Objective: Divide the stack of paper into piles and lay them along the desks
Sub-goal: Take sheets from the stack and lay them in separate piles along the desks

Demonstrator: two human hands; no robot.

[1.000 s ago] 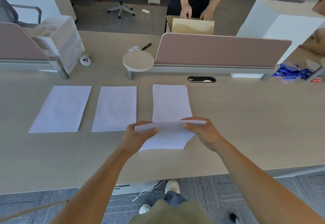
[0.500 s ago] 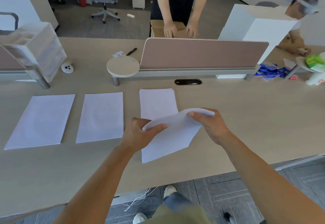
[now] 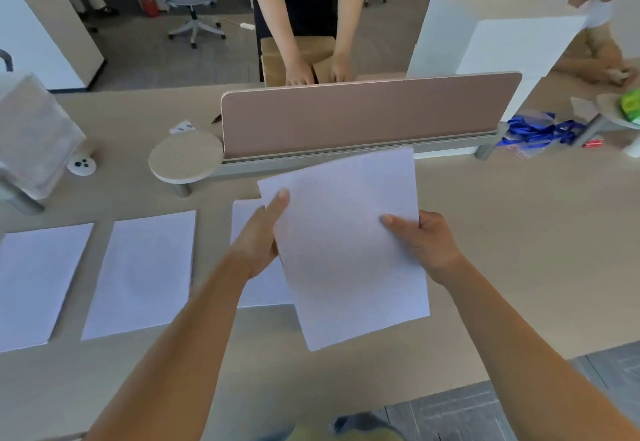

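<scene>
We are between piles: three flat piles of white paper lie in a row on the pale beige wooden surface [image 3: 519, 250], the left pile [image 3: 38, 281], the middle pile [image 3: 145, 274] and the third pile [image 3: 249, 288], and the rest of the white paper stack [image 3: 346, 250] is in the air in both our hands. Our left hand [image 3: 258, 243] grips its upper left edge, thumb on top and fingers hidden below; our right hand [image 3: 426, 246] pinches its right edge the same way, so the hands are apart and both clamped on the stack. The stack is tilted, its face turned up toward us, and it covers the right part of the third pile and the foot of the dusty-pink divider panel [image 3: 363, 115]. As we judge it, the next move calls for carrying the stack rightward over the bare stretch of surface, thumbing off a share about as thick as the others and setting it down square with the row, well clear of the third pile. Half a second ago the stack was bowed and low over the third pile; now it is lifted, flattened out and shifted right
</scene>
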